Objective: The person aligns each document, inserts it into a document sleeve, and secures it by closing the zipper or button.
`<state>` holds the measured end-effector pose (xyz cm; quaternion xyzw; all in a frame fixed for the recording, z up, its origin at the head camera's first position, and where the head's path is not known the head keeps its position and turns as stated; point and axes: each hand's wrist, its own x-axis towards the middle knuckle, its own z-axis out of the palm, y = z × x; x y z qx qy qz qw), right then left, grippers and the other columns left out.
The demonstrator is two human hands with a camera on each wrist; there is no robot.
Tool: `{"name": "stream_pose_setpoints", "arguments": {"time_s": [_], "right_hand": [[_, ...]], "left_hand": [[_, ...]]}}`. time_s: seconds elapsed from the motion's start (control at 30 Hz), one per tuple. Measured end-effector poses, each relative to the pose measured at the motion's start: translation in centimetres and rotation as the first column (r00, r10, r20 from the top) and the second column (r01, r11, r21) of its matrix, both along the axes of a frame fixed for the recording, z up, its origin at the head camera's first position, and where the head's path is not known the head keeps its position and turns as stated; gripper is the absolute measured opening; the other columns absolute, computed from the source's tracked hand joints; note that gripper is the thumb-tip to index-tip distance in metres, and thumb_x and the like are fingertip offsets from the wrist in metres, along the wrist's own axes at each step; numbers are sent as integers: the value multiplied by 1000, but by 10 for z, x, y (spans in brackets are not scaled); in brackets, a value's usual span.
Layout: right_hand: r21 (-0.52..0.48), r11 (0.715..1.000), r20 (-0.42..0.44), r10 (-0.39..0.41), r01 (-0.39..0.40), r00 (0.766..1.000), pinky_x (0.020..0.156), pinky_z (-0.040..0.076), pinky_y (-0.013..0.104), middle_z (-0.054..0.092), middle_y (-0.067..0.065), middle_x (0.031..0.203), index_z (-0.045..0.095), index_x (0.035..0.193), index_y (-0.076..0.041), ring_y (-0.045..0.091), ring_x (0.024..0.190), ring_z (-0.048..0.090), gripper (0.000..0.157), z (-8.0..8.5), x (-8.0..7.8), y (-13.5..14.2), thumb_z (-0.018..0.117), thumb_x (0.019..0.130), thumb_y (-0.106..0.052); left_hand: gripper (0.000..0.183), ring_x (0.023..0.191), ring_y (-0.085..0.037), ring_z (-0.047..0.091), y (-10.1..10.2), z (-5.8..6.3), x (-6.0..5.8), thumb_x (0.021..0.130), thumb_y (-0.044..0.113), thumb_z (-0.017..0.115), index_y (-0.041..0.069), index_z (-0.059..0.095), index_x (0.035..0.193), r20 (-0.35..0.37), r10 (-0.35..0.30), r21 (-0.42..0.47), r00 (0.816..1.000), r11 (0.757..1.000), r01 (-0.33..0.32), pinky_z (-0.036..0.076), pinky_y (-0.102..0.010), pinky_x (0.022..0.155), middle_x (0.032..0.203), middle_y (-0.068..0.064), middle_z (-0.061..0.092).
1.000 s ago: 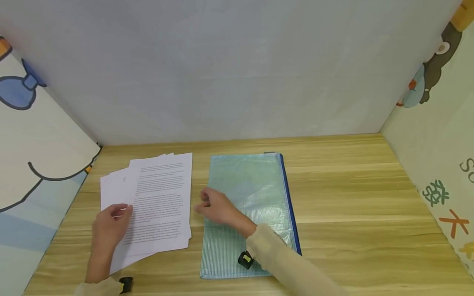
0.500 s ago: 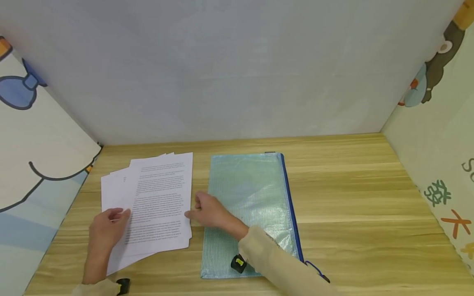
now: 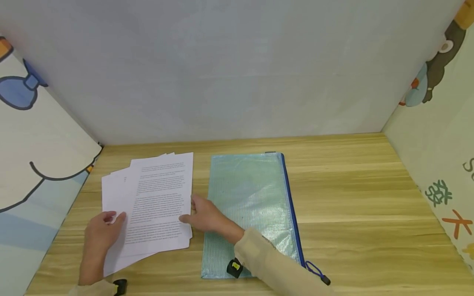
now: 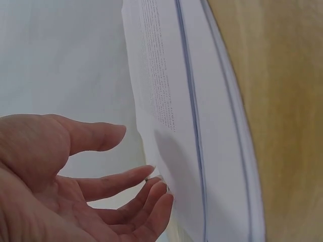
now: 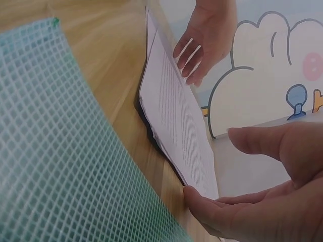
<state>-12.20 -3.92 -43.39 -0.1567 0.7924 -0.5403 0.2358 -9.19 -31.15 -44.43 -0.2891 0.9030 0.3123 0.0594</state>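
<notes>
Paper (image 3: 159,193) is flanked by left hand (image 3: 101,231) and right hand (image 3: 203,214), we see, the latter newly at its edge (thumbs and fingers parted, gripping nothing).

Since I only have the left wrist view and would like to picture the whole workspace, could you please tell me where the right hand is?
Observer: The right hand is at the right-hand edge of the printed sheets.
Operator: Thank you. Is its thumb pressed down on the paper there, please?
Observer: No, the right wrist view shows the thumb raised, apart from the sheets.
Operator: I see. And might anything lie beyond the sheets on that side?
Observer: Yes, a pale green mesh zip pouch lies flat to their right, under the right forearm.
</notes>
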Motion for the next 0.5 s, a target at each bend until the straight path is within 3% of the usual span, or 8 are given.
{"name": "stream_pose_setpoints", "arguments": {"time_s": [0.13,0.33,0.5], "right_hand": [[-62,998,44,-16,19,999,91,52,29,66,15,129,52,140,2,21,111,66,48,0,2,-2,70,96,-7],[-205,975,174,-52,88,983,89,55,30,68,17,126,53,138,6,16,104,68,45,-1,2,-4,68,97,-3],[-239,962,225,-81,135,971,92,56,32,68,19,126,55,136,7,17,106,69,41,0,2,-5,66,97,0]], "left_hand": [[53,124,-52,47,-1,0,0,106,22,49,-18,43,141,-6,-1,-6,1000,1000,1,41,-61,104,138,-39,44],[49,119,-53,48,-4,0,2,104,14,50,-22,43,136,-28,-10,-16,1000,1000,9,44,-61,100,132,-40,46],[42,110,-50,53,-7,-2,3,102,8,51,-20,48,133,-49,8,-6,999,1000,-8,48,-56,90,124,-38,52]]}}
